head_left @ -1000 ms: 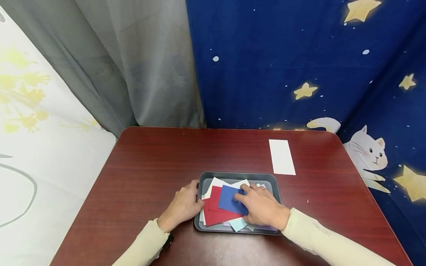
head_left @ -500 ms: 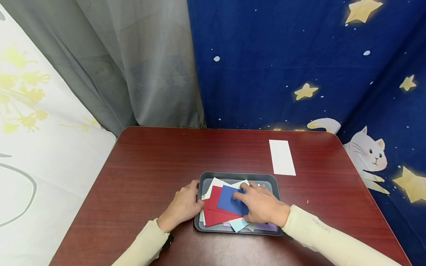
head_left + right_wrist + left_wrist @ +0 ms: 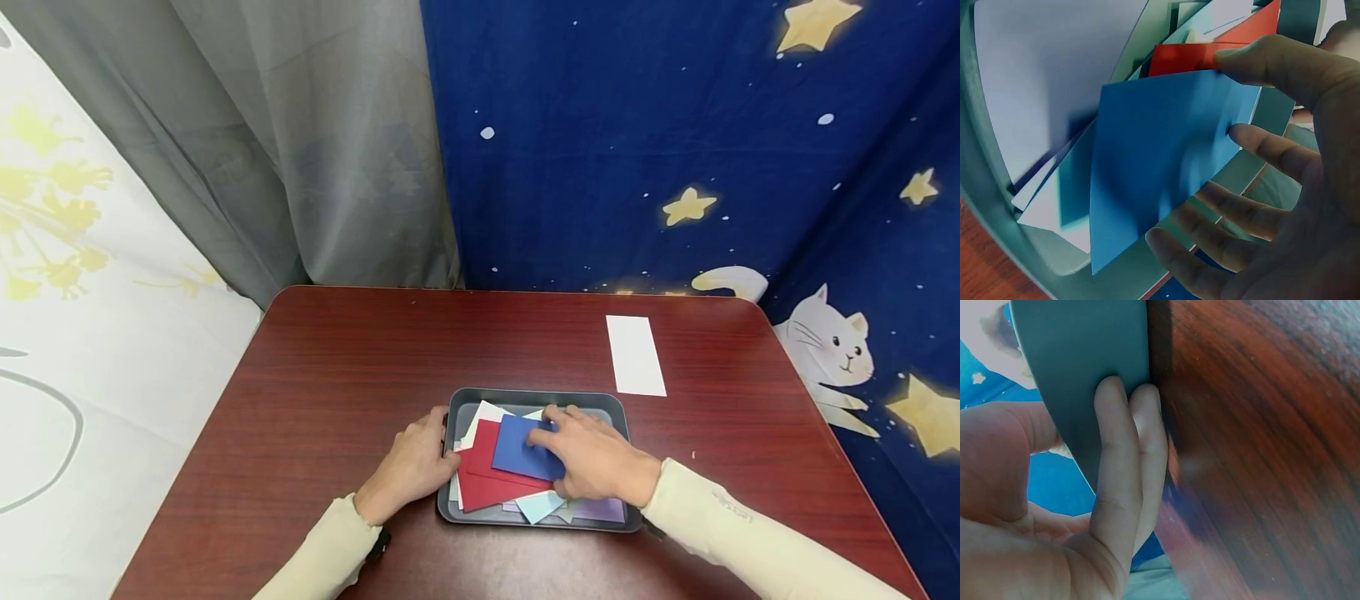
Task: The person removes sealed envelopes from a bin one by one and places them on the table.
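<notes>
A dark grey tray [image 3: 525, 395] holds a loose pile of coloured paper cards. My left hand [image 3: 412, 462] grips its left side, the thumb over the rim; in the left wrist view two fingers lie along the tray's outer wall [image 3: 1085, 344]. On top of the pile is a blue card [image 3: 517, 450], overlapping red cards [image 3: 480, 490]. My right hand [image 3: 596, 458] holds the blue card by its right part. In the right wrist view the thumb is at one edge of the blue card [image 3: 1154, 150] and the index fingertip on its face; the other fingertips are near or partly behind another edge.
A white paper strip [image 3: 636, 354] lies on the brown table [image 3: 360, 358] behind the tray's right side. Under my right hand, light blue [image 3: 538, 507] and purple [image 3: 600, 510] cards show. Grey [image 3: 360, 167] and blue [image 3: 570, 200] curtains hang behind the table.
The right hand and the blue card have shifted slightly to the right, with more of the purple card showing below the hand. The left hand and the tray have stayed in place.
</notes>
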`<act>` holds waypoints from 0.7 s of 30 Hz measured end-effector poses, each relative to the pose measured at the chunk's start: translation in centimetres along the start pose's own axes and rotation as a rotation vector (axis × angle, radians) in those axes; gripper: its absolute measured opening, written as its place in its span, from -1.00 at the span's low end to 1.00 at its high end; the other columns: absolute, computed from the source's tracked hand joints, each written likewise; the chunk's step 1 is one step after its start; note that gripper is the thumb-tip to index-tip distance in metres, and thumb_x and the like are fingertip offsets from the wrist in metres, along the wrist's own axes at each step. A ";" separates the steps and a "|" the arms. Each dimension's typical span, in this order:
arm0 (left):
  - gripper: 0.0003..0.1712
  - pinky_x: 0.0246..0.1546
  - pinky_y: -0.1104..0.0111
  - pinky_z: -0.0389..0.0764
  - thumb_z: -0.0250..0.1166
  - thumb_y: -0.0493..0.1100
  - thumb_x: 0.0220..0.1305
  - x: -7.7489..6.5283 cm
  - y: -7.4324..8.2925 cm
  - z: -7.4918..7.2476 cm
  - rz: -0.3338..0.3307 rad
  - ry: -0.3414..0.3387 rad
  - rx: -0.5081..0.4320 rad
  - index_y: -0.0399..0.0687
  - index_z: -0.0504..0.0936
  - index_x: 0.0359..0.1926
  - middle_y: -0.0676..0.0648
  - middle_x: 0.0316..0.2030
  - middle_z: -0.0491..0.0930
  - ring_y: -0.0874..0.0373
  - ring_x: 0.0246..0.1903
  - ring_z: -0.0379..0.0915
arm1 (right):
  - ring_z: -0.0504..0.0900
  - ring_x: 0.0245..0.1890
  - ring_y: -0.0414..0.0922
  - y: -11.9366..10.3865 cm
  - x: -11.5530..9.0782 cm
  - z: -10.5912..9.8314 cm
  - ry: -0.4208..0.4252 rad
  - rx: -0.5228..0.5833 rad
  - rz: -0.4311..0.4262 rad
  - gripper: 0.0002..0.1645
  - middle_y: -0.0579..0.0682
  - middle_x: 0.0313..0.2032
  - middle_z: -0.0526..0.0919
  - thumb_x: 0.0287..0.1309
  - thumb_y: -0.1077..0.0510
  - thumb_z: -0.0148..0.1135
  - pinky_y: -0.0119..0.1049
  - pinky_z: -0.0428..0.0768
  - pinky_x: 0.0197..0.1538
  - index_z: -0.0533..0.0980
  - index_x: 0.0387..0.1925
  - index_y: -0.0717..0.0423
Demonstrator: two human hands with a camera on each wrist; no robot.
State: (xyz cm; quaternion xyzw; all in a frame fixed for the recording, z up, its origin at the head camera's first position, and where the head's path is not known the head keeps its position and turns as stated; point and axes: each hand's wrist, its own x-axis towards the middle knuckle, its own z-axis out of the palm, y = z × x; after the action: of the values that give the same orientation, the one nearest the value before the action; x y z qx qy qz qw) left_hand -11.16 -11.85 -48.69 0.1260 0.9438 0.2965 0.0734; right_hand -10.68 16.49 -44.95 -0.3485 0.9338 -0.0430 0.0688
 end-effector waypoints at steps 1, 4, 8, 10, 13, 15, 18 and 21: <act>-0.32 -0.33 0.24 0.58 0.36 -0.15 0.10 0.0 0.0 0.0 -0.001 -0.001 0.000 -0.26 0.36 0.23 -0.04 -0.21 0.59 0.15 -0.32 0.56 | 0.46 -0.06 -0.02 0.1 0.0 0.0 0.005 0.002 -0.004 -0.25 0.02 0.05 0.45 -0.17 -0.13 0.54 -0.01 0.56 -0.18 0.54 0.15 -0.19; -0.31 -0.33 0.24 0.59 0.36 -0.15 0.11 0.0 -0.1 0.1 -0.002 -0.001 0.002 -0.26 0.35 0.23 -0.05 -0.20 0.59 0.15 -0.32 0.56 | 0.45 -0.10 -0.03 0.4 0.0 -0.1 0.022 0.003 -0.015 -0.28 0.03 0.04 0.45 -0.16 -0.13 0.52 -0.07 0.56 -0.22 0.54 0.13 -0.18; -0.32 -0.33 0.23 0.59 0.36 -0.15 0.10 0.0 -0.1 0.2 0.001 0.003 0.008 -0.26 0.36 0.23 -0.05 -0.21 0.59 0.15 -0.33 0.56 | 0.45 -0.09 -0.04 1.0 -0.1 -0.4 0.038 0.003 -0.014 -0.31 0.03 0.08 0.45 -0.14 -0.12 0.49 -0.13 0.56 -0.25 0.55 0.13 -0.19; -0.32 -0.33 0.23 0.58 0.35 -0.16 0.10 0.0 -0.2 0.2 0.003 0.006 0.009 -0.26 0.36 0.23 -0.04 -0.21 0.59 0.15 -0.33 0.56 | 0.45 -0.06 -0.03 1.3 -0.2 -0.7 0.041 0.003 -0.008 -0.32 0.04 0.10 0.45 -0.14 -0.11 0.48 -0.13 0.57 -0.26 0.56 0.13 -0.19; -0.32 -0.33 0.23 0.58 0.35 -0.16 0.10 0.0 -0.2 0.2 0.006 0.007 0.007 -0.26 0.36 0.23 -0.04 -0.21 0.59 0.14 -0.33 0.56 | 0.44 -0.04 0.00 1.7 -0.3 -1.2 0.047 0.005 0.002 -0.33 0.05 0.12 0.44 -0.13 -0.10 0.47 -0.12 0.58 -0.26 0.56 0.13 -0.18; -0.32 -0.33 0.22 0.58 0.35 -0.16 0.09 0.0 -0.2 0.2 0.007 0.008 0.005 -0.26 0.36 0.23 -0.04 -0.21 0.59 0.14 -0.33 0.56 | 0.44 -0.06 -0.01 2.0 -0.4 -1.4 0.058 0.007 0.011 -0.33 0.05 0.09 0.44 -0.14 -0.10 0.47 -0.15 0.57 -0.29 0.57 0.12 -0.17; -0.32 -0.33 0.23 0.57 0.34 -0.16 0.09 0.0 -0.2 0.2 0.011 0.010 0.006 -0.26 0.36 0.23 -0.03 -0.23 0.59 0.15 -0.34 0.55 | 0.43 -0.11 -0.04 2.7 -0.5 -1.8 0.078 0.007 0.027 -0.34 0.03 0.05 0.44 -0.15 -0.10 0.45 -0.23 0.53 -0.34 0.58 0.10 -0.17; -0.33 -0.33 0.23 0.56 0.34 -0.16 0.08 0.1 -0.2 0.2 0.015 0.014 0.008 -0.25 0.37 0.22 -0.01 -0.24 0.59 0.16 -0.35 0.54 | 0.42 -0.13 -0.06 3.4 -0.6 -2.1 0.095 0.013 0.051 -0.35 0.01 0.04 0.45 -0.16 -0.10 0.45 -0.27 0.50 -0.36 0.58 0.10 -0.18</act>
State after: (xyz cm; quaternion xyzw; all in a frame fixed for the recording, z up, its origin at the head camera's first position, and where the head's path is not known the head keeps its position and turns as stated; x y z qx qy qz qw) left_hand -11.20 -11.83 -48.98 0.1312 0.9445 0.2943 0.0642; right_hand -12.71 19.50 -43.29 -0.3215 0.9444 -0.0638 0.0275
